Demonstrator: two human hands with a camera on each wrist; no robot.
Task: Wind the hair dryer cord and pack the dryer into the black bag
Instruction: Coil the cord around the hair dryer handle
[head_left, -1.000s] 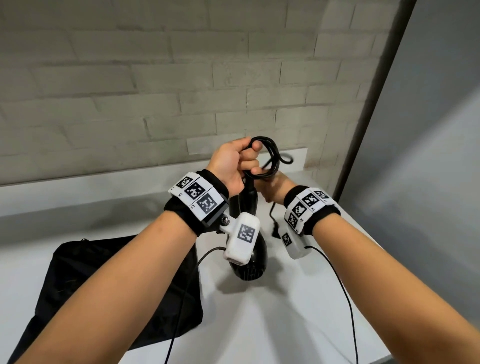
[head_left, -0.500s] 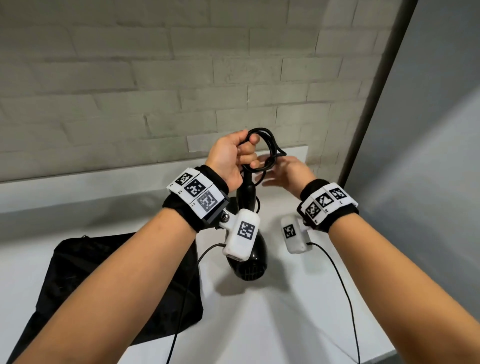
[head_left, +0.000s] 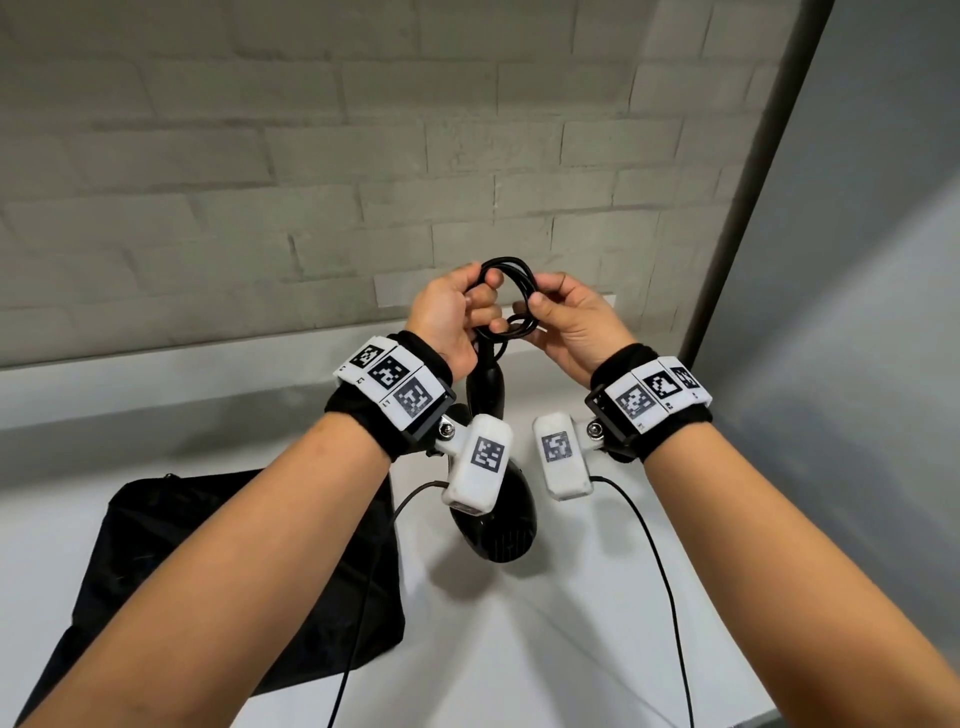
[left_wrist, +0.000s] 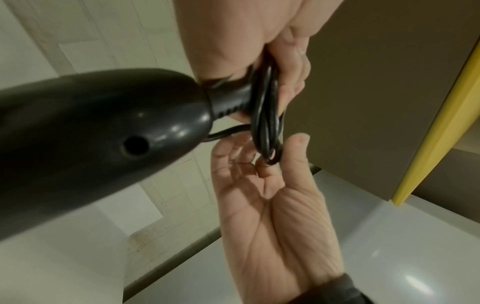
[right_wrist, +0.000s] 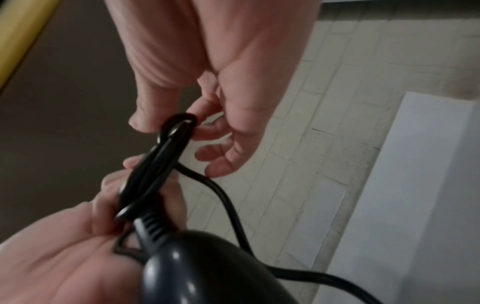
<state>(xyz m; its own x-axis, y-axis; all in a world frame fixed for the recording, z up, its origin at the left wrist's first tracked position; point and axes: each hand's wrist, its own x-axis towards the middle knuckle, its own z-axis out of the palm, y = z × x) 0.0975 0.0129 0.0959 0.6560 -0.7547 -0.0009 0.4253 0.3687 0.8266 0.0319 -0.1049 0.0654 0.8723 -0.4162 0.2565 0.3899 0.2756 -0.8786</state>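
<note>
Both hands are raised above the table in the head view, holding the coiled black cord (head_left: 508, 285). My left hand (head_left: 483, 306) grips the coil where it leaves the dryer handle. My right hand (head_left: 540, 300) pinches the coil's far side between thumb and fingers, as the right wrist view shows at the loop (right_wrist: 179, 127). The black hair dryer (head_left: 498, 519) hangs below the hands, handle up, and its handle (left_wrist: 91, 127) fills the left wrist view. One loose strand of cord (right_wrist: 228, 207) trails down. The black bag (head_left: 208, 571) lies flat on the table at the left.
The white table (head_left: 519, 649) ends at a front right edge near my right forearm. A brick wall with a low white ledge (head_left: 156, 384) stands behind it, and a grey panel (head_left: 857, 364) closes the right side. Thin camera cables (head_left: 660, 571) hang from both wrists.
My right hand, open beside the coil half a second ago, has come back to it and now pinches the loop. The left hand has kept its hold on the coil.
</note>
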